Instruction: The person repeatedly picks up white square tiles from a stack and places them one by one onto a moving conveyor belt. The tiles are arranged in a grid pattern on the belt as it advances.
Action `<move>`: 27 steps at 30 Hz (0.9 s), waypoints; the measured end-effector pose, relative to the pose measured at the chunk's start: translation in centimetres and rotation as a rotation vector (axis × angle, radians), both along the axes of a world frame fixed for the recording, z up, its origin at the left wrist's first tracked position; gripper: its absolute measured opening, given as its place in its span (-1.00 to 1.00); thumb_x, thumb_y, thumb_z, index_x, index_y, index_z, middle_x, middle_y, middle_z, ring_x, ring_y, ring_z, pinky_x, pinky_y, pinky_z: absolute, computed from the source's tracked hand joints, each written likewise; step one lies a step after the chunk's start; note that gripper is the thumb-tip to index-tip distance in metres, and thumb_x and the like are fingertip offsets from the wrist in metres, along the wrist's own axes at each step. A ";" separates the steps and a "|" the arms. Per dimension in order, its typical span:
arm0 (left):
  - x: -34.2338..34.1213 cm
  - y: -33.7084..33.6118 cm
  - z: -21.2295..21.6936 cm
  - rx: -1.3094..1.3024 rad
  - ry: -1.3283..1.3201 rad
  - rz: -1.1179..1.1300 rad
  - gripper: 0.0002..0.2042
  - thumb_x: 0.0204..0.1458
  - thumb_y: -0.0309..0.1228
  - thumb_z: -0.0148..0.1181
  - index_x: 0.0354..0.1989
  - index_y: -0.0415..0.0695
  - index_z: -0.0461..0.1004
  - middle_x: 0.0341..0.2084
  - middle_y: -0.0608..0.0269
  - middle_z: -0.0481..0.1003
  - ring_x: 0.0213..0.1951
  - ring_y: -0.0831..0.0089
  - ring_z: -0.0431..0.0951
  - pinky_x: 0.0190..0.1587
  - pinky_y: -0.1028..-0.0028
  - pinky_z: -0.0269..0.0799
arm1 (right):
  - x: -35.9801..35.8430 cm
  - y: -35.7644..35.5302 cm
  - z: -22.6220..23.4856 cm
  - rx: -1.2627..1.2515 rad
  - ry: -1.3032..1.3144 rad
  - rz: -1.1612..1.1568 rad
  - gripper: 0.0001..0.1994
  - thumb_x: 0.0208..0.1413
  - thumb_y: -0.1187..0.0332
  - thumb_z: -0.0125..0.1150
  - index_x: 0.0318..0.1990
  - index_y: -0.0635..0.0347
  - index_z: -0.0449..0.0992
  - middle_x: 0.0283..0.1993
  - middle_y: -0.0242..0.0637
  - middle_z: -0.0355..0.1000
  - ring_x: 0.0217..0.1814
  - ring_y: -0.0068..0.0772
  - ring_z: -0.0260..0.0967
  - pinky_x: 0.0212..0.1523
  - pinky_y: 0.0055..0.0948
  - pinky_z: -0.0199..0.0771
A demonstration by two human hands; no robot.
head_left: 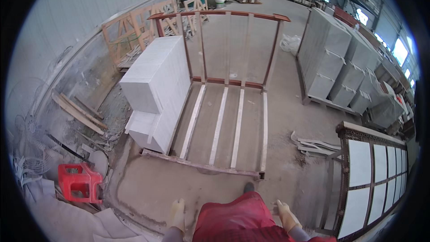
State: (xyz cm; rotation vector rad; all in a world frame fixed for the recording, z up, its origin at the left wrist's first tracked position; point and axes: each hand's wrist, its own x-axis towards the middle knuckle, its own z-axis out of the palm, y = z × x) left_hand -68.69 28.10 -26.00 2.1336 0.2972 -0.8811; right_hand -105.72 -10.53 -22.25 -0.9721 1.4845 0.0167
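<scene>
My left hand (177,214), in a pale work glove, hangs at the lower edge beside my red apron (239,222), holding nothing. My right hand (286,216), gloved the same way, hangs on the apron's other side, also with nothing in it. Both are above bare concrete floor. In front of me stands a rusty metal rack (224,121) with pale slats on its base and an upright barred back. A stack of grey stone slabs (156,85) leans on the rack's left side.
A red plastic stool (79,183) stands at lower left near loose planks (78,112). At right is a metal frame holding white tiles (374,179), with slab offcuts (313,145) on the floor. Further right are pallets of grey slabs (331,58). Wooden frames (134,29) lean on the left wall.
</scene>
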 end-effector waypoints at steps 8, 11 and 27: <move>-2.7 5.5 -6.9 -0.259 0.424 0.656 -0.55 0.13 0.02 -0.07 -0.16 -0.16 0.43 -0.39 -0.07 0.54 -0.39 0.10 0.58 -0.36 0.13 0.52 | 19.4 -4.7 1.0 0.026 -0.057 0.470 -0.54 0.29 0.04 -0.19 -0.02 0.26 0.45 -0.26 0.02 0.54 -0.35 -0.07 0.54 -0.33 -0.18 0.60; -2.0 4.3 2.1 -0.085 0.024 0.049 -0.57 0.14 -0.10 0.01 0.04 -0.16 0.37 -0.20 -0.03 0.51 -0.18 0.12 0.52 -0.16 0.18 0.46 | 24.0 -5.4 -1.1 0.024 0.032 0.504 -0.54 0.28 0.01 -0.20 -0.02 0.21 0.46 -0.27 -0.03 0.54 -0.37 -0.13 0.54 -0.39 -0.16 0.58; 27.7 7.4 -9.8 -1.685 0.404 0.937 -0.59 0.22 -0.01 -0.20 0.06 -0.02 0.26 -0.13 -0.13 0.38 -0.15 -0.08 0.45 -0.17 -0.09 0.40 | 53.9 -1.1 -1.0 0.072 -0.050 0.685 -0.53 0.28 -0.01 -0.19 -0.01 0.20 0.44 -0.26 -0.05 0.55 -0.33 -0.20 0.55 -0.33 -0.31 0.58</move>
